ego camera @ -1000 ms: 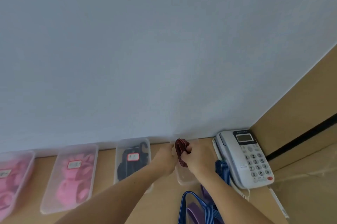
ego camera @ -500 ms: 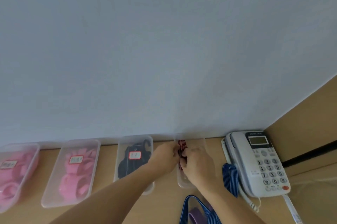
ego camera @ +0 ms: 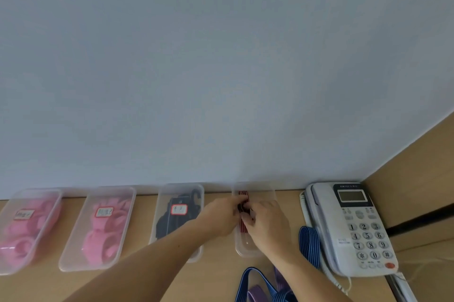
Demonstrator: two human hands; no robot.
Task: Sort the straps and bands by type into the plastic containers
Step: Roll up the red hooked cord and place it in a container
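Pale wall (ego camera: 221,68) is filling most of the view, with the wooden counter (ego camera: 216,277) running along its foot. You are pinching the red striped strap (ego camera: 243,197) with both hands. Your left hand (ego camera: 221,215) and right hand (ego camera: 266,221) are meeting over it with fingers curled on its bunched middle. They are working low inside the clear container (ego camera: 245,250), and the strap's far end is lying along the container floor toward the wall.

The strap is looking springy to me. If you are letting go quickly, it is likely going to unfold and flop over the low rim. The container is also looking light, so hands dragging out could be sliding or tipping it.

Your left wrist is passing just beside the container of black straps (ego camera: 162,203), which a careless withdrawal is risking nudging. Your right forearm is lying near the blue striped strap (ego camera: 310,242) beside the telephone (ego camera: 353,225), and could be dragging it along. The two pink-filled containers (ego camera: 98,228) are sitting well apart, out of harm.
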